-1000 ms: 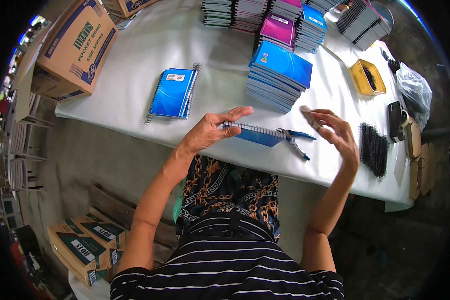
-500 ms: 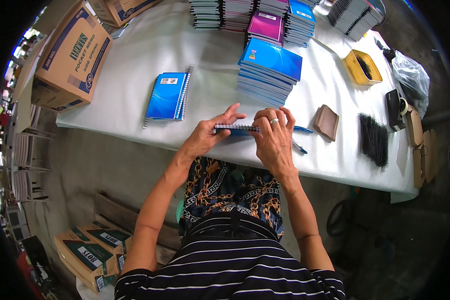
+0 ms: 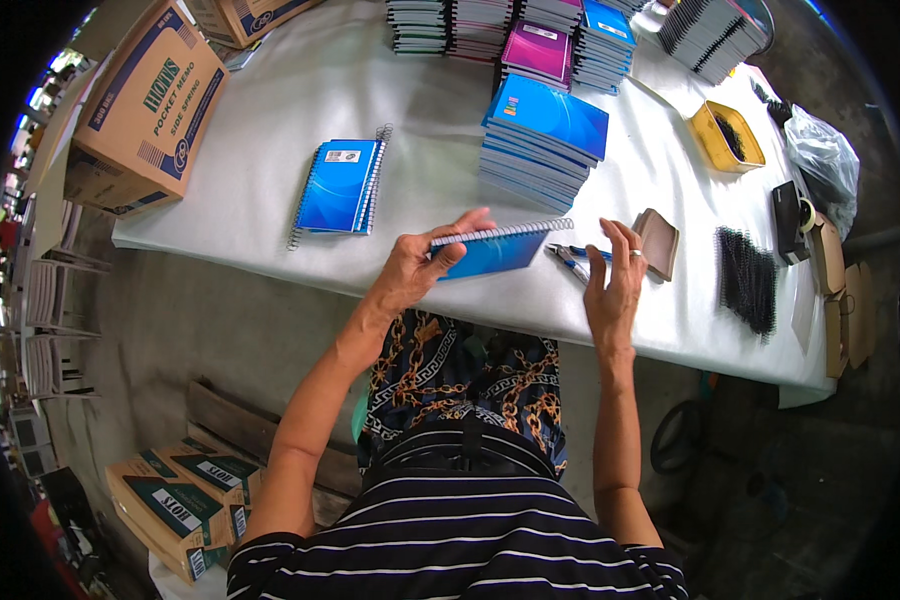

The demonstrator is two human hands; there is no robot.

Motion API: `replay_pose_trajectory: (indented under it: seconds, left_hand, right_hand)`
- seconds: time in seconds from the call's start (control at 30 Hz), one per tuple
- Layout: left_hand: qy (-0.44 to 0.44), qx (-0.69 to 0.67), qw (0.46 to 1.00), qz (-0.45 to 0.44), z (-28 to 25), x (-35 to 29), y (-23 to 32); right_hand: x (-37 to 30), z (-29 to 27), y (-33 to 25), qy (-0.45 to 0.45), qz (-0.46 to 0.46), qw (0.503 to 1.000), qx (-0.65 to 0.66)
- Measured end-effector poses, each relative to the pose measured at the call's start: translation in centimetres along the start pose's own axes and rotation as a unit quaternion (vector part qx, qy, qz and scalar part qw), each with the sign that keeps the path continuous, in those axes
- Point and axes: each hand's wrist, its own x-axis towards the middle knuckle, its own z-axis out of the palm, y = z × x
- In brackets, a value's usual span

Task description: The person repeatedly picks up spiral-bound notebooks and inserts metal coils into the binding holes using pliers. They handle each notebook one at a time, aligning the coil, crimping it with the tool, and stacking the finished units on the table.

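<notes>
My left hand [image 3: 408, 270] grips one end of a blue notebook [image 3: 498, 254], thumb on its cover. The notebook is tilted, with a wire coil along its upper edge that sticks out past the right end. My right hand [image 3: 615, 285] is apart from it, thumb and fingers spread with nothing between them. Close by that hand lie pen-like tools [image 3: 570, 263] and a shallow brown tray [image 3: 656, 240]. Left of the hands, a small pile of blue notebooks [image 3: 340, 190] rests on the table, coils jutting from it. A stack of blue notebooks [image 3: 548, 115] stands beyond my hands.
Purple-covered notebooks [image 3: 538, 52] and other stacks stand at the back. On the right are black wire coils [image 3: 746, 285], a yellow container [image 3: 705, 150], a tape dispenser [image 3: 790, 220] and a plastic bag [image 3: 820, 160]. A cardboard box [image 3: 145, 115] stands left; more boxes [image 3: 175, 505] sit lower left.
My right hand has let go of the coil edge and moved right, opening. The notebook in my left hand now shows more of its blue cover, its right end raised.
</notes>
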Motion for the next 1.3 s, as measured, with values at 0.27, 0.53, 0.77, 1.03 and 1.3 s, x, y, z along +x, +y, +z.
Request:
replay_pose_trajectory:
  seconds: [0.27, 0.53, 0.77, 1.03, 1.3]
  left_hand:
    - [0.184, 0.474, 0.848, 0.153, 2.4, 0.1, 1.5]
    - [0.173, 0.472, 0.857, 0.116, 4.3, -0.2, 3.4]
    - [0.188, 0.471, 0.852, 0.126, 4.2, -0.4, 3.3]
    - [0.245, 0.618, 0.730, 0.158, -4.1, 0.1, 4.3]
    - [-0.039, 0.581, 0.810, -0.074, -13.0, -2.6, 1.0]
  right_hand:
    - [-2.2, -0.1, 0.8, -0.114, 0.005, 0.992, -0.048]
    - [-1.7, -1.1, -8.0, -0.123, -0.106, 0.982, 0.093]
    - [0.5, -2.7, -8.3, -0.411, 0.188, 0.835, 0.313]
    - [2.2, -1.9, -4.0, -0.243, 0.015, 0.963, 0.111]
    - [5.9, -1.2, 3.6, -0.058, -0.016, 0.996, 0.069]
